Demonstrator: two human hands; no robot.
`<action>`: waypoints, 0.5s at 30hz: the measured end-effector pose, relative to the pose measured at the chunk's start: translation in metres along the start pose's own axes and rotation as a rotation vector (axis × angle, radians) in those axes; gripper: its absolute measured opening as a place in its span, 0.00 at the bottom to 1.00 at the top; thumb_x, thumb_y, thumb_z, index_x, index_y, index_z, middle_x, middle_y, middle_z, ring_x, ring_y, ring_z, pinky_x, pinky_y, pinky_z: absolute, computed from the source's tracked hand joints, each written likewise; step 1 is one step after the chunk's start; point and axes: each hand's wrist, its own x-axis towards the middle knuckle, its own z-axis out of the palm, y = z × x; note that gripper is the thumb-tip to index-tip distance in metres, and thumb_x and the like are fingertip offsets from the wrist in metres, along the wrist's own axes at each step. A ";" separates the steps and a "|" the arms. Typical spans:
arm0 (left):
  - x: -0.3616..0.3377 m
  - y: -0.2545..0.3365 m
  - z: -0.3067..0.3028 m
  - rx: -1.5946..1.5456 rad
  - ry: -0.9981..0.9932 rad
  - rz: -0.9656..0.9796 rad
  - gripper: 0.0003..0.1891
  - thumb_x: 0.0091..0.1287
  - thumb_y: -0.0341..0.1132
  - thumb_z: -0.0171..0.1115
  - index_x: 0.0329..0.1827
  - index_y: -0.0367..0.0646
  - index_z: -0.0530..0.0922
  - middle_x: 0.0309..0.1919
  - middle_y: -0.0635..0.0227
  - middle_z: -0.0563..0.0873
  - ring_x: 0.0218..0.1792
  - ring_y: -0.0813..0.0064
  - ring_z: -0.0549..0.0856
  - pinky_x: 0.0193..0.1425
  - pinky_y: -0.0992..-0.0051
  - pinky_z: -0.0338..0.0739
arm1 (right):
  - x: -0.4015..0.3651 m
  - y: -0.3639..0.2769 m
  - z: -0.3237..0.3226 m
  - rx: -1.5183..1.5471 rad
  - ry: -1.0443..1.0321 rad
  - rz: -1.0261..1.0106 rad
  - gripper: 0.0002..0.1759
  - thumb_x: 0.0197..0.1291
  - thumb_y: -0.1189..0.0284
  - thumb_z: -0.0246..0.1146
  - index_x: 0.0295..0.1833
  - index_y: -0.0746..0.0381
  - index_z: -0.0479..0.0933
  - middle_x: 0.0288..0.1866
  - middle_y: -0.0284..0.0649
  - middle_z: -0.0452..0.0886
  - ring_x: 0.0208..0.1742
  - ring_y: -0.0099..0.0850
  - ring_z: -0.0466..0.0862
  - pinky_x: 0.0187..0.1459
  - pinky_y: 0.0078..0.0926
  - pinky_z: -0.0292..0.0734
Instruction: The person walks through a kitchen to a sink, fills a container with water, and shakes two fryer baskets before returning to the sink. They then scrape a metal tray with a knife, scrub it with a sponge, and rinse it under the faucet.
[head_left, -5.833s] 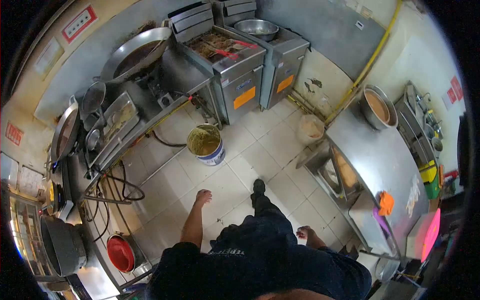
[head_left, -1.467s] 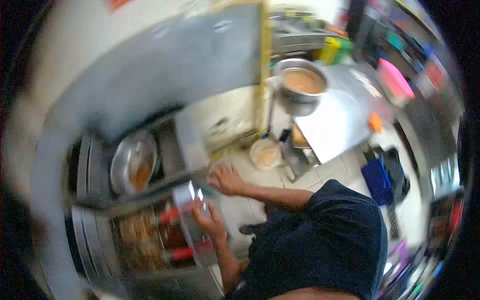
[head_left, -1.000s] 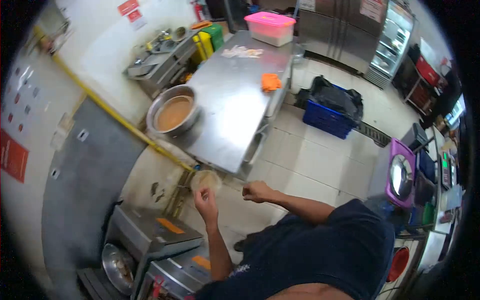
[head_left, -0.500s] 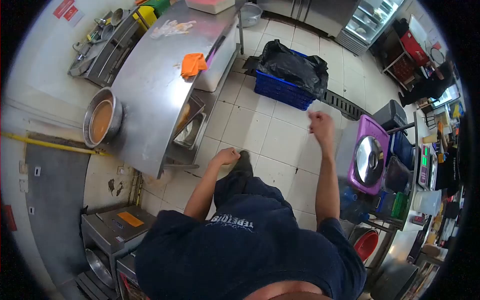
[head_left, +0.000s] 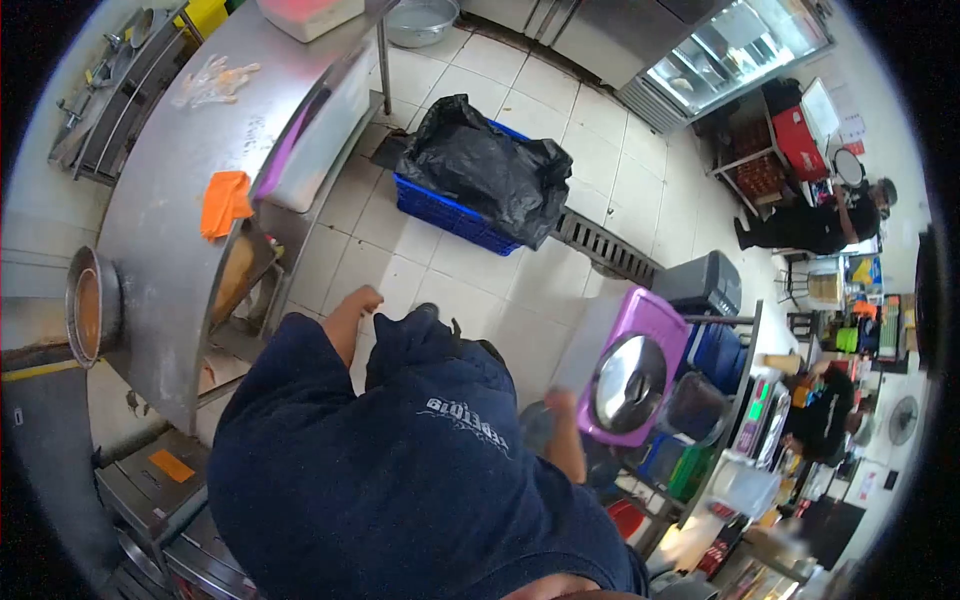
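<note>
My left hand (head_left: 362, 300) hangs low in front of my body, fingers curled in, and no object shows in it. It is between my dark trousers and the steel table (head_left: 150, 230). My right hand (head_left: 562, 404) is smeared by motion, so its fingers cannot be made out. Close beside it stands a bin with a purple lid (head_left: 653, 330), and a round metal lid (head_left: 630, 383) lies on that. Farther forward on the floor, a blue crate (head_left: 450, 220) is topped by a black plastic bag (head_left: 485, 165).
An orange cloth (head_left: 225, 204), a crumpled clear glove (head_left: 215, 82) and a metal bowl (head_left: 92, 305) sit on the steel table. A drain grate (head_left: 610, 250) crosses the tiled floor. Two people in dark clothes, one standing (head_left: 800, 225), are at the right.
The view has swung to the right, so the table and crate sit farther left. My right hand has dropped from being held forward to beside the purple-lidded bin. More of both people shows.
</note>
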 end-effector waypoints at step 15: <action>0.135 0.402 0.027 0.272 0.549 0.288 0.13 0.58 0.41 0.54 0.31 0.41 0.80 0.35 0.54 0.82 0.39 0.58 0.81 0.45 0.64 0.75 | -0.001 0.297 -0.127 1.997 0.320 0.879 0.09 0.57 0.67 0.53 0.28 0.58 0.74 0.23 0.35 0.75 0.24 0.27 0.74 0.24 0.25 0.69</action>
